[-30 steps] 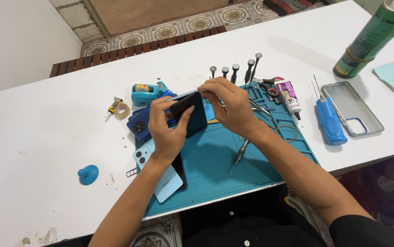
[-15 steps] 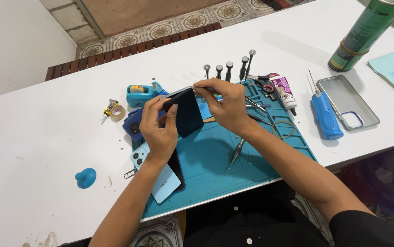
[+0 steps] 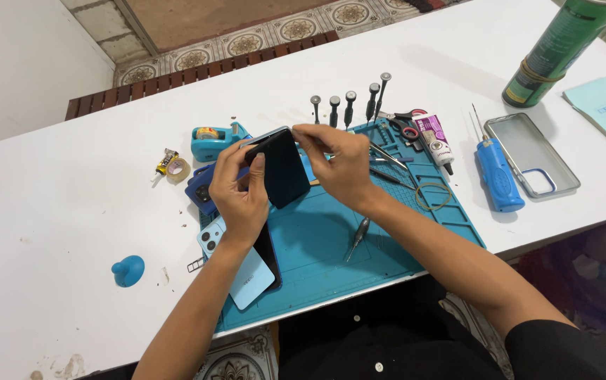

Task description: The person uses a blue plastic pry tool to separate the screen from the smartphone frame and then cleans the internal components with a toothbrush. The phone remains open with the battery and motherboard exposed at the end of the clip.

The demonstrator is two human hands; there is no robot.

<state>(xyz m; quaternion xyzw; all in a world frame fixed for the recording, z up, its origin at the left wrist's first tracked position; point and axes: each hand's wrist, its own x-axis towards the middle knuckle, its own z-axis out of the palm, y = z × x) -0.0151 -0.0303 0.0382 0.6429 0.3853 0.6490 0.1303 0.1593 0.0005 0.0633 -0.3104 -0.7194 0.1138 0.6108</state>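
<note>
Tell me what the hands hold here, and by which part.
Left hand grips the black phone by its lower side edges; right hand pinches its top corner.

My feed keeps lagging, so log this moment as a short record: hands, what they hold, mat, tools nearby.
left hand: grips black phone, tilted above mat
right hand: fingertips at phone's top edge
mat: blue, holds light-blue phone and screwdriver
behind mat: row of upright screwdrivers
right of mat: blue tool, clear case, green can

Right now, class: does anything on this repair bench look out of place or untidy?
Yes. A pale blue phone back lies askew, overhanging the blue mat's left edge. Brownish crumbs and stains mark the white table near its front left corner.
</note>
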